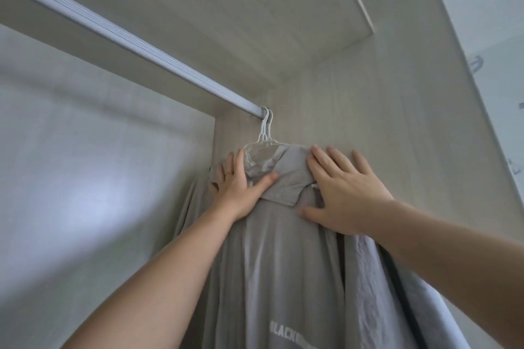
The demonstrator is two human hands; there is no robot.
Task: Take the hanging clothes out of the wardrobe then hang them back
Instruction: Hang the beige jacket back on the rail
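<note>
A grey garment point(272, 258) with white lettering low on its front hangs from white hangers point(265, 134) hooked on the silver rail point(119, 37) at its right end. My left hand point(238, 190) lies flat on the garment's left shoulder, fingers straight, thumb stretched across the collar. My right hand point(343, 193) rests spread on the right shoulder, fingers straight and pointing up towards the wardrobe's side wall. A second, paler grey garment point(380, 286) hangs behind on the right, partly hidden by my right forearm.
The wardrobe's pale wood side wall point(368, 110) stands right behind the clothes, and its top panel point(226, 8) is close above the rail. The back wall point(85, 164) is to the left. The rail is bare left of the hangers.
</note>
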